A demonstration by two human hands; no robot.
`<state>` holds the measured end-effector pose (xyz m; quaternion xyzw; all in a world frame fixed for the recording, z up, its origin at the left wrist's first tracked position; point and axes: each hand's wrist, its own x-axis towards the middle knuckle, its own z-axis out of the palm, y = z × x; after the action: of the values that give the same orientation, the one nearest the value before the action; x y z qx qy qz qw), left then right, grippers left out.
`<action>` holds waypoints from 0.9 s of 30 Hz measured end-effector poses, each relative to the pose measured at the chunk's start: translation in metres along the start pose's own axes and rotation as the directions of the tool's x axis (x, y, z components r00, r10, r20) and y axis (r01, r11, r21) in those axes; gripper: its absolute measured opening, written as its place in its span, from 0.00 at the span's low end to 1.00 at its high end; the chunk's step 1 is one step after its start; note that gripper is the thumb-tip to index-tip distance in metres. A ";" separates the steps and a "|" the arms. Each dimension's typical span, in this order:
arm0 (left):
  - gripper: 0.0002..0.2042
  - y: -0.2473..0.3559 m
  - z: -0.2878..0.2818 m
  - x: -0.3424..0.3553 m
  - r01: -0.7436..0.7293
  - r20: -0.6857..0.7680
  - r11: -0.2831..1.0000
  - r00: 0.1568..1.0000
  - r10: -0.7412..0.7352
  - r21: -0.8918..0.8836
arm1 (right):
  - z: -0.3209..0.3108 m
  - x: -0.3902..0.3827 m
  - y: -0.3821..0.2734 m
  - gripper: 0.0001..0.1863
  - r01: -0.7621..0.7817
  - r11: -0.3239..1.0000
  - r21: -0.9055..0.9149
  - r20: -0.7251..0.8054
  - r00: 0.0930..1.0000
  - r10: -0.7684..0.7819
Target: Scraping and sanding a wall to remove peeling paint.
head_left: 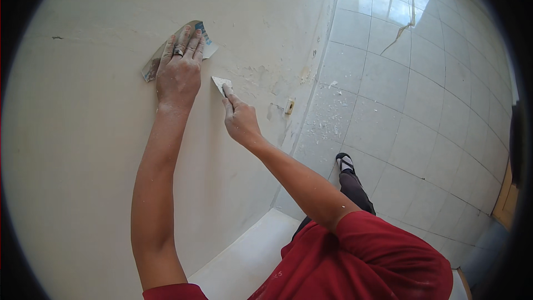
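Note:
My left hand [178,78], dusty and wearing a ring, holds a curved beige sheet [150,69] with blue markings against the cream wall [83,133], its fingers pressed together over it. Just to the right and lower, my right hand [239,112] grips a small scraper [221,83], its blade coated in white and angled toward the sheet. The scraper's handle is mostly hidden by my fingers. Flaking, cracked paint [258,72] marks the wall right of the blade, above a small socket-like fitting [289,106].
The tiled floor [427,128] runs along the wall's base on the right, scattered with white flakes [327,116] and a pale crooked strip [402,30]. My sandaled foot [344,162] stands near the wall. A white ledge [244,250] is low down; wooden furniture [504,191] sits at the right rim.

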<state>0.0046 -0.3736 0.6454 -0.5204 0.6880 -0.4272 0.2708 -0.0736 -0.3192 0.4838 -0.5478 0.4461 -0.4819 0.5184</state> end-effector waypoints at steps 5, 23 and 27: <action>0.23 0.005 0.007 -0.006 0.001 -0.025 1.000 1.000 -0.002 -0.026 | -0.001 0.002 -0.009 0.24 -0.224 0.970 0.097 0.076 0.973 0.217; 0.22 -0.036 -0.026 0.004 0.113 -0.106 0.982 0.989 -0.098 0.149 | -0.001 0.020 0.011 0.24 -0.171 0.976 0.137 -0.061 0.982 0.181; 0.23 -0.032 -0.025 0.007 0.104 -0.078 0.984 0.993 -0.094 0.142 | -0.026 0.038 0.009 0.23 -0.530 0.804 0.269 0.097 0.845 0.525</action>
<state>-0.0024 -0.3752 0.6854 -0.5171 0.6373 -0.5077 0.2620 -0.0942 -0.3606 0.4770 -0.3258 0.5016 -0.3730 0.7093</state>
